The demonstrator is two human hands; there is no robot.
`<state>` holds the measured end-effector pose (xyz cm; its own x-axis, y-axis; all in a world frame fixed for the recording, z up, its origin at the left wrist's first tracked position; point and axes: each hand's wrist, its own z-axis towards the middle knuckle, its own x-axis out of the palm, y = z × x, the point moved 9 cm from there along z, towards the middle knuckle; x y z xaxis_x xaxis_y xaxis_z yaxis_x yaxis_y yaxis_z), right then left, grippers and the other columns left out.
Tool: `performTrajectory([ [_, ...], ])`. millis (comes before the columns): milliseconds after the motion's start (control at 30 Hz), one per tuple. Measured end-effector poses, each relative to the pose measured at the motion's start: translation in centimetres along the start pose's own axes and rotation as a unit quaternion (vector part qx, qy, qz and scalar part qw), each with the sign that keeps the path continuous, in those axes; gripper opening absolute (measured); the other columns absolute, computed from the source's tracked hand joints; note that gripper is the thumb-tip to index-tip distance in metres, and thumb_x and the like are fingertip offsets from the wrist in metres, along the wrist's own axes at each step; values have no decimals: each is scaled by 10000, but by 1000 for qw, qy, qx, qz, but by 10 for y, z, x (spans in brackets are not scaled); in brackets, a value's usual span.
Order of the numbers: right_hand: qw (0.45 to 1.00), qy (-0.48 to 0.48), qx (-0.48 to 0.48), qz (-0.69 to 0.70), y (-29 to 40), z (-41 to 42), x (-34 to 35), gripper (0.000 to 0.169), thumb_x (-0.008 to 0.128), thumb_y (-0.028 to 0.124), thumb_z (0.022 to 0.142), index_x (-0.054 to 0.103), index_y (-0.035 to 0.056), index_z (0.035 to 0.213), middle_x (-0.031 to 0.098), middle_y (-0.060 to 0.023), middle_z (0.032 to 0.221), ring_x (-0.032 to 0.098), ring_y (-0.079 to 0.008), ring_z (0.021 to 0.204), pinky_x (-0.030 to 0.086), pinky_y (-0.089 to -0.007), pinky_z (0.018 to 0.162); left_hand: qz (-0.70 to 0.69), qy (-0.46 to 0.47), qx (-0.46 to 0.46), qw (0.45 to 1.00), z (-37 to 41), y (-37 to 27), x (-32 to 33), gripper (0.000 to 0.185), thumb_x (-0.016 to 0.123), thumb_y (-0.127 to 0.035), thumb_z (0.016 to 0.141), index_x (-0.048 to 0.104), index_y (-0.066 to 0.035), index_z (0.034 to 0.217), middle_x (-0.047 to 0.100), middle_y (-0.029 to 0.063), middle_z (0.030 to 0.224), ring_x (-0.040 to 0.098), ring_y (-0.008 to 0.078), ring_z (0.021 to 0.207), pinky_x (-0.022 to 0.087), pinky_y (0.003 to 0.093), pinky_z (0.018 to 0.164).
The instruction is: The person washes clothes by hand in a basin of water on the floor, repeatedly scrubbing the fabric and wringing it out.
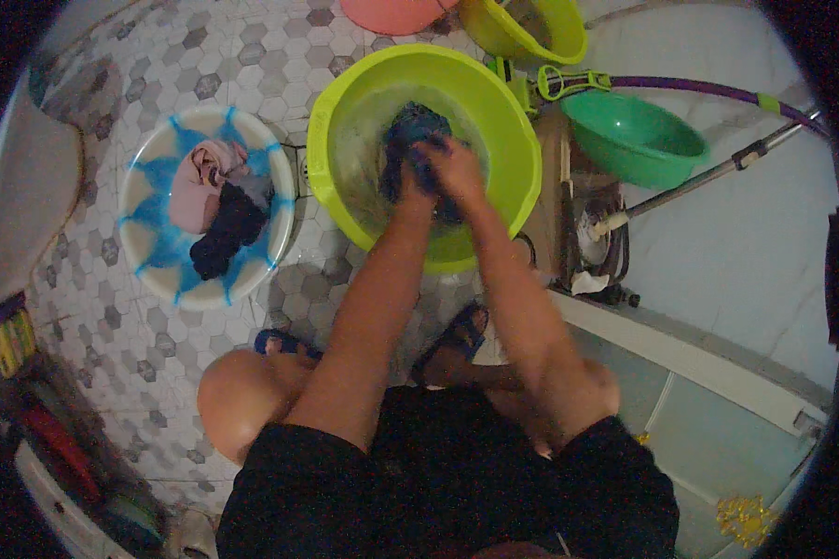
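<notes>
A lime-green plastic basin [524,168] stands on the floor in front of me, with cloudy, sudsy water [356,140] in it. Both of my hands are down inside the basin, close together on a dark blue wet cloth [416,119], perhaps a garment. My left hand [416,178] grips the cloth from the left side. Against it, my right hand [458,168] clutches the same cloth from the right. Part of the cloth hangs into the water, and some fingers are hidden in its folds.
To the left, a white-and-blue basin [147,269] holds pink cloth [196,199] and dark cloth [231,227]. Behind are another lime basin [570,35] and a pink one [398,14]. On the right sit a green basin [636,140], a metal pole [706,168] and a glass-fronted cabinet [727,419].
</notes>
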<state>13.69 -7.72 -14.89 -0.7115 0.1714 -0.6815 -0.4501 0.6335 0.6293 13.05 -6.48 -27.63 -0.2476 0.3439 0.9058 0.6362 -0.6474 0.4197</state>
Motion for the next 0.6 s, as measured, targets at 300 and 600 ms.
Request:
performTrajectory([
  [300,993,-119,21,3,-44,21,-60,561,656,352,758,560,-26,1162,626,-212,1065,605,-293,1009,462,-363,865,135,-162,-37,977,-3,56,17,342,452,-338,907,555,-87,1114,589,78,1089,558,229,1023,449,416,920],
  [600,935,-290,-202,-38,19,-52,-18,454,630,343,776,609,-18,1051,644,-227,951,615,-391,903,467,-442,840,85,-160,-22,983,-10,14,-43,233,480,-279,897,608,-112,995,626,67,988,595,233,927,483,387,859],
])
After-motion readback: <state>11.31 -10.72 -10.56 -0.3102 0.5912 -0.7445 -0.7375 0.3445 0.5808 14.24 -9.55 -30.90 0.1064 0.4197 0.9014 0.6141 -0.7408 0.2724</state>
